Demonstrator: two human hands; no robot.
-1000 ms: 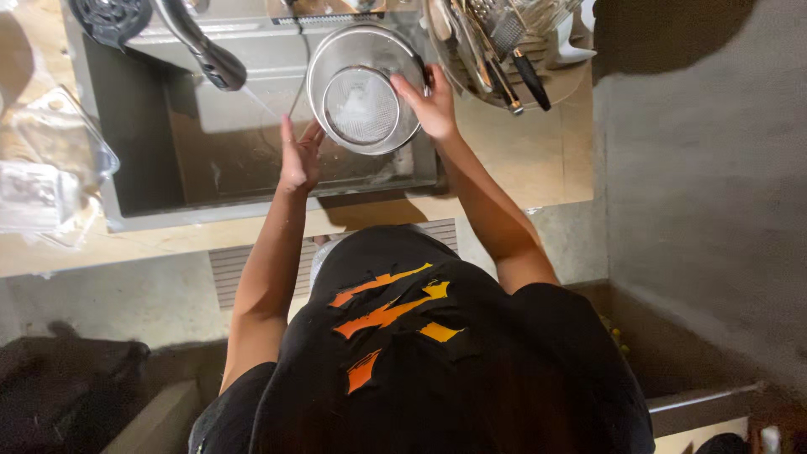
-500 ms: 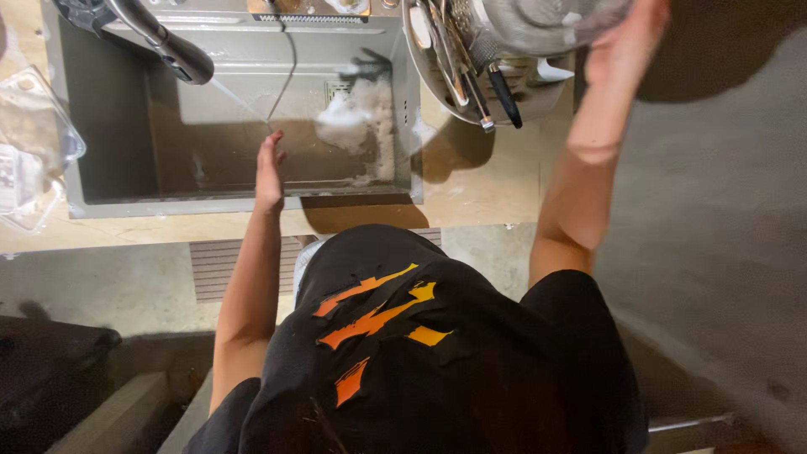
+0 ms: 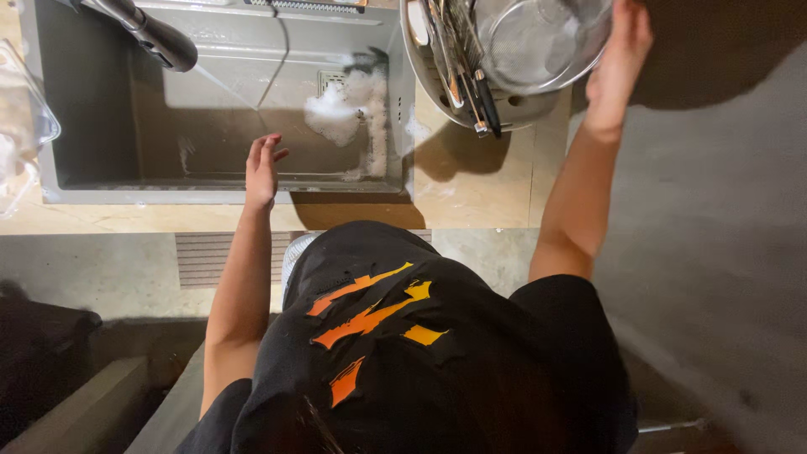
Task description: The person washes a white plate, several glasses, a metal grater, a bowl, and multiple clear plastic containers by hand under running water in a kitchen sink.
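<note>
A: Strainer, head view: a round metal mesh bowl, held at the upper right of the frame, above a larger metal basin that stands on the pale stone surface just right of the sink.

B: Which of the hands holds it?

A: The right hand. Its fingers are closed on the strainer's right rim, with the arm stretched up and away from the body.

B: And the left hand?

A: Open and holding nothing. The fingers are straight and close together, hovering over the sink's near wall, palm turned down toward the basin floor.

B: What lies inside the large metal basin?

A: Several utensils with dark handles, laid side by side along its left half; the strainer partly covers the right half.

B: Contents of the sink?

A: A patch of white foam sits at the right end, near a small drain grate. A dark faucet head reaches in from the upper left, and a thin stream of water runs from it.

B: Anything at the frame's left edge?

A: A clear plastic container, only partly in view. The person wears a black shirt with orange marks.
</note>
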